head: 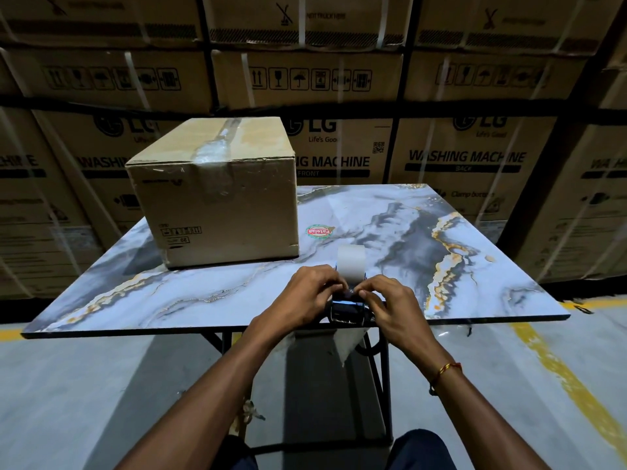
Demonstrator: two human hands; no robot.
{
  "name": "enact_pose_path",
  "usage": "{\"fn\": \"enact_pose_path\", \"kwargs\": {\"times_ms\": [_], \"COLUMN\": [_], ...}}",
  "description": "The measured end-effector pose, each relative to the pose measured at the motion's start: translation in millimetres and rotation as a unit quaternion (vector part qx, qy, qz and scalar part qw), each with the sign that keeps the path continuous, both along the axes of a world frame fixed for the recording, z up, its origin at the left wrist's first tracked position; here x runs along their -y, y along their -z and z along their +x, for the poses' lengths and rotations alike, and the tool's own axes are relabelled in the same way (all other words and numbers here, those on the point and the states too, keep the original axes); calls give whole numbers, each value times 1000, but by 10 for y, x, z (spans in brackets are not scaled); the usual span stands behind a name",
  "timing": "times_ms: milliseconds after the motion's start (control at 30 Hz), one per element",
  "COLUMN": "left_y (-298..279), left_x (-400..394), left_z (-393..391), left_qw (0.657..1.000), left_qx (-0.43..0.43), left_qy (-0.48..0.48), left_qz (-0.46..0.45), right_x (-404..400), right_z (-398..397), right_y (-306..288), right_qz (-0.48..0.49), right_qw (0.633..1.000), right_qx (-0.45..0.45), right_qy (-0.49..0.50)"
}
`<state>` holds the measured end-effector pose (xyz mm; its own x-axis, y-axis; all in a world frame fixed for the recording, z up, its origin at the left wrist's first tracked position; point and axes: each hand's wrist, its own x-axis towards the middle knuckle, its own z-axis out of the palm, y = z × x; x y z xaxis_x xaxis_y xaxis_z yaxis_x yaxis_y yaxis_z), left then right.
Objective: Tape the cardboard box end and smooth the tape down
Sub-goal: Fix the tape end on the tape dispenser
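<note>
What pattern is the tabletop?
Blue-grey marble with gold veins on the tabletop; head view.

The tall brown cartons stacked behind [464, 157] carry the black "LG" logo, "WASHING MACHINE" in bold black capitals, and below it a black bar reading "BACK"; the centre carton [339, 154] shows "LG", "Life's Good", "…NG MACHINE" and "FRONT", with a QR code beside it. The row above [312, 79] bears black boxed handling symbols: arrows, glass, umbrella. A round red-and-green sticker [318, 231] on the marble-patterned surface [390, 215] seems to read "Patelsa", upside down. The small brown cardboard box [217, 205] has tiny print, "20" perhaps.
</note>
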<state>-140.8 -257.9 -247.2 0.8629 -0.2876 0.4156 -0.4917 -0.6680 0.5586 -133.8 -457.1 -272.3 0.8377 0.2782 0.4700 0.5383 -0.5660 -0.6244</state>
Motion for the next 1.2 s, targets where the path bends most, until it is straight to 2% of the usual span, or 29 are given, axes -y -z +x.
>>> {"fn": "enact_pose_path", "kwargs": {"times_ms": [167, 433, 533, 667, 933, 1200], "left_y": [71, 238, 239, 245, 197, 217], "left_x": [-44, 35, 31, 14, 2, 21], "left_z": [-87, -109, -109, -114, -48, -80], "left_qw": [982, 977, 978, 985, 996, 995], "left_qx": [-93, -73, -70, -57, 11, 39], "left_qy": [-7, -37, -33, -28, -37, -44], "left_qz": [-162, -195, -192, -161, -81, -86], "right_x": [4, 15, 15, 9, 40, 26], "right_z": [-21, -71, -105, -72, -39, -23], "right_y": [35, 25, -16, -27, -107, -116], "right_qz": [34, 56, 81, -13, -53, -89], "right_qw": [999, 997, 995, 1000, 999, 996], "right_qx": [-15, -39, -51, 9, -1, 10], "right_qy": [-1, -20, -13, 14, -7, -1]}}
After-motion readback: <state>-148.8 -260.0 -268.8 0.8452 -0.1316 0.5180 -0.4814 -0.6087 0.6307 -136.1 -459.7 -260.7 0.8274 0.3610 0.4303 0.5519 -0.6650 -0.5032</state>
